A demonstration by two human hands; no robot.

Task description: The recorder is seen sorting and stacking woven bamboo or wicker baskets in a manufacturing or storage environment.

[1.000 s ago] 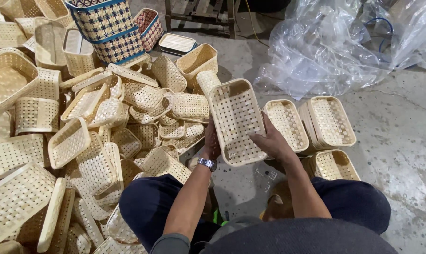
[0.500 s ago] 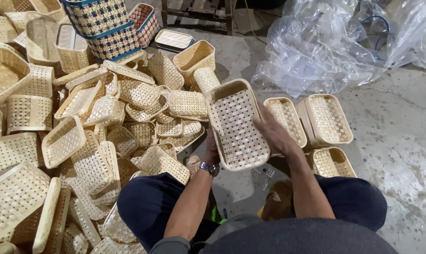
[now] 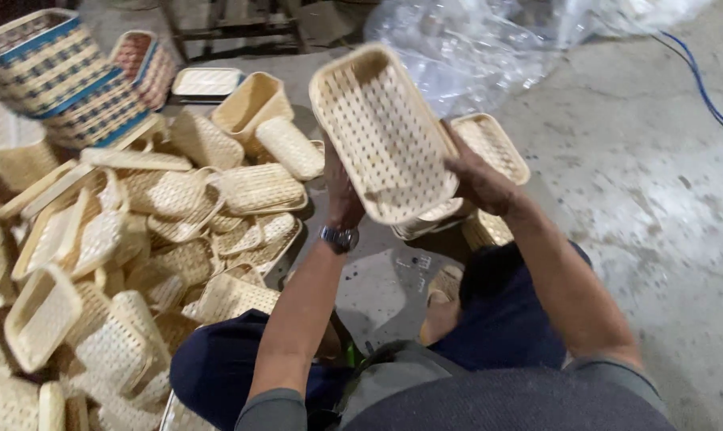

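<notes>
Person is sitting low on the concrete floor [image 3: 665, 199], knees in dark trousers [image 3: 497, 319] spread to either side, a grey shirt hem filling the bottom edge of the view. Both forearms are reaching up and forward from the lap. Left hand [image 3: 341, 195], with a metal wristwatch [image 3: 339, 237] on the wrist, is gripping the near left rim of a pale rectangular woven tray [image 3: 381, 132]; its fingers are passing behind the tray and are mostly hidden, thumb side pressing on the edge. Right hand [image 3: 477, 179] is clamping the right long rim of the same tray, fingers curled around the edge. The tray is being held in the air in front of the chest, between the two hands, tilted so its open-weave inside is facing the camera and its far short end is pointing up and away. Just below and behind it, stacked woven trays [image 3: 489, 144] of the same kind are lying on the floor near the right knee, partly covered by the held one. To the left, a large loose heap of small woven baskets [image 3: 170, 215] is spreading across the floor, pieces lying at all angles, some upside down, some on edge. Farther back on the left, a taller basket with a blue-and-tan checked weave [image 3: 54, 76] is standing beside a reddish one [image 3: 142, 64]. At the far side, crumpled clear plastic sheeting [image 3: 489, 40] is lying on the floor, and a blue cable [image 3: 701, 80] is running along the concrete at the upper right.
</notes>
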